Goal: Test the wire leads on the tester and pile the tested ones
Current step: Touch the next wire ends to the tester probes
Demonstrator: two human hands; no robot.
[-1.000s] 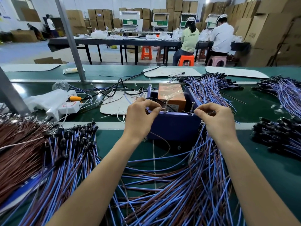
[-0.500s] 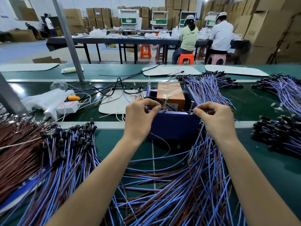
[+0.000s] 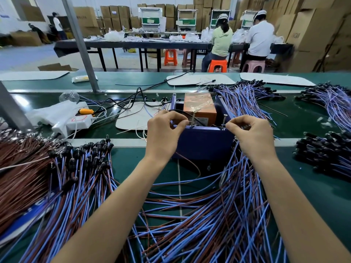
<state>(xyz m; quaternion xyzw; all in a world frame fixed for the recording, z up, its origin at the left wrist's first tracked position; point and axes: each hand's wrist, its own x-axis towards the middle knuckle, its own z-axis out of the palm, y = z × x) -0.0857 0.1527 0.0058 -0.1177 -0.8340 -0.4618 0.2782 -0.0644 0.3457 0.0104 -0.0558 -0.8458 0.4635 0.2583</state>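
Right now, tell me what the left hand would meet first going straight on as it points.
Probably the spring post on the front rim of the tester: the left hand points rightward at it, nearly touching, though depth is unclear.

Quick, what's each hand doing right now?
Left hand: pinching a wire lead end at the tester.
Right hand: pinching a second lead end there.

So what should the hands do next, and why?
Probably lift the lead off the tester and lay it on a pile. The left hand pinches one end at the left post, and the right hand pinches at the right post, so the test seems under way. I cannot tell which pile holds the tested ones.
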